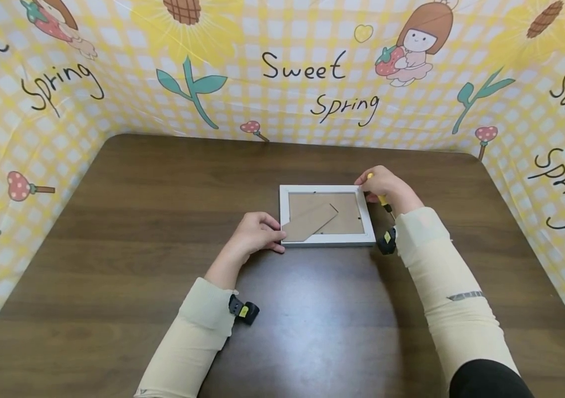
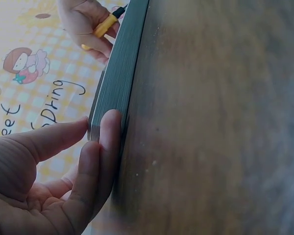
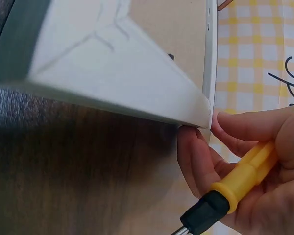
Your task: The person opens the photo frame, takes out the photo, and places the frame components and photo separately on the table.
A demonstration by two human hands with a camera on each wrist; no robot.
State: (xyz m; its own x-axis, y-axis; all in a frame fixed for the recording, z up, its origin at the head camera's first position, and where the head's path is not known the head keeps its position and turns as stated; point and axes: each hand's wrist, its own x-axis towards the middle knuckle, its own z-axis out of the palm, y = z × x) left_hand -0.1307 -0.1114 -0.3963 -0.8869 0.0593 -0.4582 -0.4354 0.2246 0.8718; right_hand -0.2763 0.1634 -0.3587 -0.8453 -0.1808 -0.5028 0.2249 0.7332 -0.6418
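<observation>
So the big yellow-checked cloth (image 1: 292,33) hung beyond all the fingers, and the brown table (image 1: 163,177) spread out under them. The white frame (image 1: 334,239) was on the table, back side up, right between the two hands' fingers. Left hand (image 1: 257,231) had its near corner pinched, thumb above and fingers along the outer edge. Right hand (image 1: 389,187) had thumb and fingertips at the far right corner, other fingers curled round a yellow screwdriver (image 3: 245,178). Tan flap (image 1: 307,224) slanted over the back, low end right by the left thumb. Little dark tabs (image 1: 359,218) sat between the hands' fingers too.
</observation>
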